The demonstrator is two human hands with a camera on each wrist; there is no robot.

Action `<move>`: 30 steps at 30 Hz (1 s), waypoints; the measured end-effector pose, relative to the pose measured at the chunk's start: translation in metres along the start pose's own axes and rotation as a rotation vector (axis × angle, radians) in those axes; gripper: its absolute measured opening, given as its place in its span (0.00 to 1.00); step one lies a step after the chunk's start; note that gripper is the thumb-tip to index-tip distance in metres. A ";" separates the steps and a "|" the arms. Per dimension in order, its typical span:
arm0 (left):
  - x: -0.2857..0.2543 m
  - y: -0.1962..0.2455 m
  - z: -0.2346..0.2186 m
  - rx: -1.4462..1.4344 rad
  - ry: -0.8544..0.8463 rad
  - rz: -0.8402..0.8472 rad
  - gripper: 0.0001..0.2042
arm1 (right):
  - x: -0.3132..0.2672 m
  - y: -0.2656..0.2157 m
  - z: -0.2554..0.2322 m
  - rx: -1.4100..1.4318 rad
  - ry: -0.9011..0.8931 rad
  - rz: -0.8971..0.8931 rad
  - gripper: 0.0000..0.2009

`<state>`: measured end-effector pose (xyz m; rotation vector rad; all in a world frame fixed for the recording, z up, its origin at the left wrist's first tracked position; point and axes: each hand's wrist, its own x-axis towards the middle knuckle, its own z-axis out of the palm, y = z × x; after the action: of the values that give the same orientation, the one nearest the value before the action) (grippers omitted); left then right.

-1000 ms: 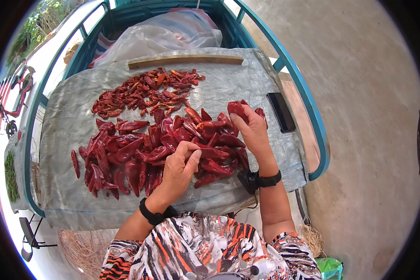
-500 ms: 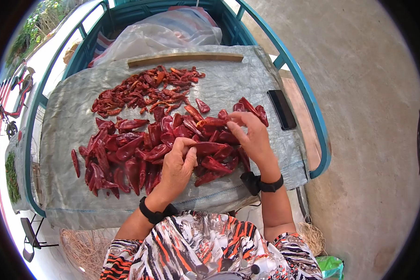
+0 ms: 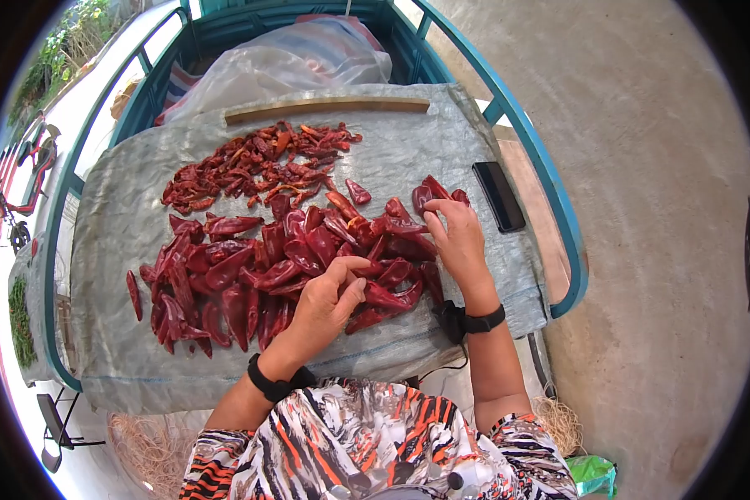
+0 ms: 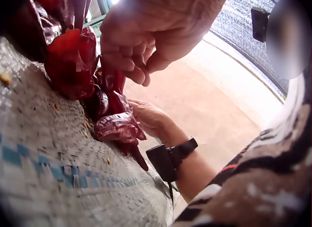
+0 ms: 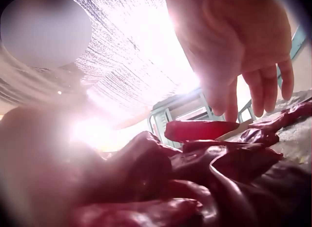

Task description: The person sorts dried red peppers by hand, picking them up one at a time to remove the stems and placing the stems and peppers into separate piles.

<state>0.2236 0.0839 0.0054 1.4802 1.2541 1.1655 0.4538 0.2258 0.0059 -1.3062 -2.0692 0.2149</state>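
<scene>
Your left hand [image 3: 325, 304] sits at about 6 o'clock on the pile of large red chillies [image 3: 250, 271], fingers curled inward with the thumb drawn against them. In the left wrist view those fingers [image 4: 127, 61] bunch tightly over a dark red chilli [image 4: 111, 80], and they look to pinch its top end, though the contact itself is hidden behind the knuckles.

Your right hand [image 3: 457, 237] lies at about 3 o'clock on the pile, palm down, fingers loosely spread and only slightly bent. Its fingertips touch the chillies at the pile's right edge, near a flat red chilli [image 5: 200, 130] that shows just under them in the right wrist view. Glare washes out much of that view, so you cannot tell whether any finger is closed around a pod.

The chillies lie on a grey woven sheet [image 3: 408, 154]. A heap of smaller dried chillies [image 3: 258, 162] sits at 12 o'clock from the big pile, with a wooden strip [image 3: 325, 107] beyond it. A black phone [image 3: 498, 196] lies at 2 o'clock, just right of your right hand. The lower part of the right wrist view is a blur of red too close to make out.
</scene>
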 end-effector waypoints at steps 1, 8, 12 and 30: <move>0.000 0.000 0.000 0.017 -0.027 0.023 0.14 | 0.001 0.008 0.005 -0.031 -0.030 0.028 0.10; -0.002 -0.001 0.001 0.057 -0.090 0.027 0.16 | 0.002 0.030 0.026 -0.005 -0.096 0.062 0.10; -0.001 0.004 0.001 -0.089 -0.030 -0.034 0.18 | 0.002 -0.012 -0.006 0.343 0.009 0.042 0.06; 0.000 -0.005 0.002 -0.071 -0.049 0.023 0.08 | -0.003 0.028 -0.010 0.234 -0.057 0.065 0.15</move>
<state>0.2251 0.0844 0.0003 1.4656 1.1546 1.1701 0.4813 0.2345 -0.0012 -1.2367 -1.9812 0.5120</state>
